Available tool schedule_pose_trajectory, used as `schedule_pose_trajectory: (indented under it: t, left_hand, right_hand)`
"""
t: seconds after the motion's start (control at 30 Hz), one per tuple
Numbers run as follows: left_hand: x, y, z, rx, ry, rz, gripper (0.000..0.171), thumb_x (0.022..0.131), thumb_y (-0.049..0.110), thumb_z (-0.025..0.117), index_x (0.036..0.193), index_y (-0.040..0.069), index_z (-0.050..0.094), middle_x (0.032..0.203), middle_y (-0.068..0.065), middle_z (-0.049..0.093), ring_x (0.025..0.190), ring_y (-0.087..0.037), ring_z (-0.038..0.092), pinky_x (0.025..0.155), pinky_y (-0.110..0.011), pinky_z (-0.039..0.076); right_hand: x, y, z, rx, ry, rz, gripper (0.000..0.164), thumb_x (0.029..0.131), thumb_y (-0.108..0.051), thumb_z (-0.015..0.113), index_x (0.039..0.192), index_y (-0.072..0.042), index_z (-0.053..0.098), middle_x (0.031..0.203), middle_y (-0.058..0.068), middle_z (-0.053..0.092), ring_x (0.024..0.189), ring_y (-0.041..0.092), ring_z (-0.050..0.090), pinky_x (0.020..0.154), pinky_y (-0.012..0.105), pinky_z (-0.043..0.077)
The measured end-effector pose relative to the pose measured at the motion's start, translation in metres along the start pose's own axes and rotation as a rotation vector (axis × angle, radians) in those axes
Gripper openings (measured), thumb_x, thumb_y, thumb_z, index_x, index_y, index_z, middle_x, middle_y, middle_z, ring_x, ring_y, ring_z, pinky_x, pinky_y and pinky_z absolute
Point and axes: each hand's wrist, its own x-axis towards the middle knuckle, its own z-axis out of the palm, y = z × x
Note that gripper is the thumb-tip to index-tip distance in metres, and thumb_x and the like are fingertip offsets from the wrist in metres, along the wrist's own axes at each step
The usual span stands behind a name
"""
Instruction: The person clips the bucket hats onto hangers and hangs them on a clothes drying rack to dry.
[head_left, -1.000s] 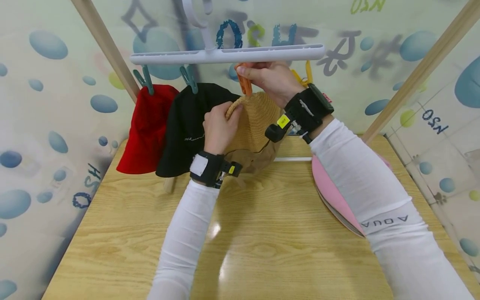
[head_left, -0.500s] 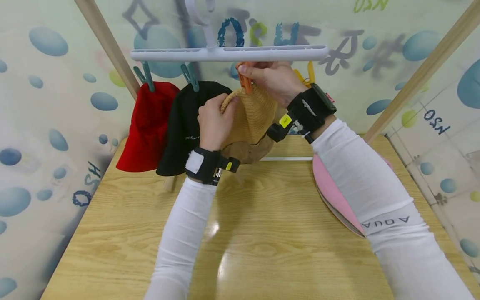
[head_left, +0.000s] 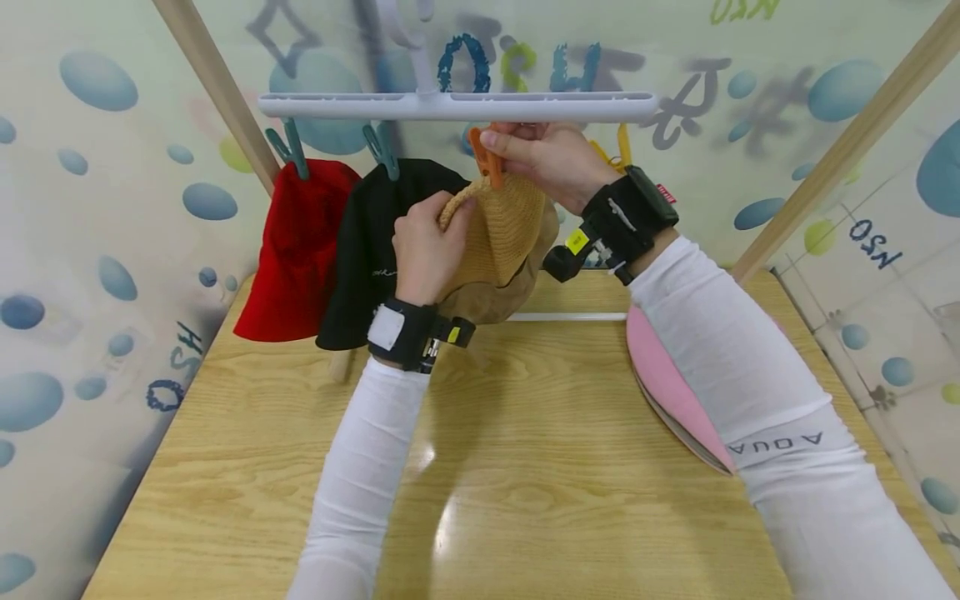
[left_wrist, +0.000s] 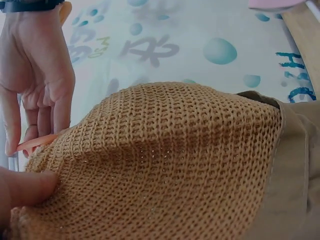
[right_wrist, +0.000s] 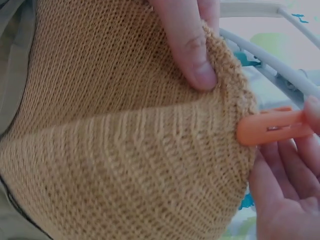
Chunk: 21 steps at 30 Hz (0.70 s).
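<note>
A tan knitted hat [head_left: 498,237] with a khaki band hangs below the white hanger [head_left: 457,107] in the head view. My left hand [head_left: 427,250] pinches the hat's edge, its thumb [right_wrist: 195,60] lying on the knit in the right wrist view. Just to the right, an orange clothespin [head_left: 489,162] sits on that same edge. My right hand [head_left: 558,162] pinches the clothespin's handles; the left wrist view shows this hand from the palm side. In the right wrist view the tip of the clothespin [right_wrist: 270,127] overlaps the knit.
A red hat [head_left: 300,250] and a black hat [head_left: 363,258] hang at left from teal clothespins. A yellow clothespin [head_left: 623,146] is at the hanger's right end. Pink round fabric [head_left: 667,375] lies on the wooden table [head_left: 570,500]. Wooden posts [head_left: 217,83] flank the hanger.
The left hand has shifted a little left and up with the hat's edge. The right hand has stayed nearly in place at the clothespin, moving slightly right.
</note>
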Motion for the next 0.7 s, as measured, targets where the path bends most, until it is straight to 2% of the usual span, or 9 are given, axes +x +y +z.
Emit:
schedule_pose_trajectory:
  t: [0.2, 0.37, 0.6, 0.7]
  left_hand:
    - [0.001, -0.001, -0.001, -0.008, -0.018, 0.002, 0.028, 0.092, 0.029, 0.054, 0.089, 0.003, 0.064, 0.066, -0.009, 0.051, 0.059, -0.024, 0.048, 0.052, -0.030, 0.032]
    - [-0.001, -0.001, -0.001, -0.012, -0.038, 0.005, 0.025, 0.091, 0.024, 0.054, 0.099, 0.003, 0.064, 0.079, -0.013, 0.061, 0.064, -0.026, 0.052, 0.055, -0.033, 0.037]
    - [-0.006, -0.003, -0.001, -0.006, -0.078, 0.013, 0.027, 0.087, 0.018, 0.058, 0.110, 0.003, 0.060, 0.094, -0.015, 0.066, 0.073, -0.028, 0.057, 0.064, -0.042, 0.045]
    - [-0.010, -0.003, -0.003, -0.008, -0.081, 0.017, 0.032, 0.085, 0.017, 0.059, 0.114, 0.004, 0.056, 0.104, -0.015, 0.066, 0.082, -0.029, 0.060, 0.071, -0.045, 0.047]
  right_hand:
    - [-0.001, -0.001, -0.003, 0.006, -0.015, 0.015, 0.014, 0.085, -0.002, 0.058, 0.098, 0.003, 0.055, 0.102, 0.014, 0.061, 0.107, 0.028, 0.055, 0.096, 0.035, 0.045]
    - [-0.009, -0.003, -0.007, -0.010, -0.002, -0.002, 0.034, 0.087, -0.003, 0.057, 0.120, -0.002, 0.050, 0.116, 0.013, 0.052, 0.118, 0.027, 0.047, 0.101, 0.034, 0.040]
    - [-0.032, 0.003, -0.025, -0.179, 0.000, -0.038, 0.034, 0.090, -0.008, 0.055, 0.122, 0.000, 0.046, 0.125, 0.013, 0.047, 0.122, 0.026, 0.043, 0.107, 0.033, 0.033]
    - [-0.042, 0.010, -0.038, -0.196, -0.005, -0.025, 0.036, 0.089, -0.010, 0.056, 0.123, 0.000, 0.046, 0.125, 0.014, 0.048, 0.122, 0.027, 0.042, 0.107, 0.035, 0.032]
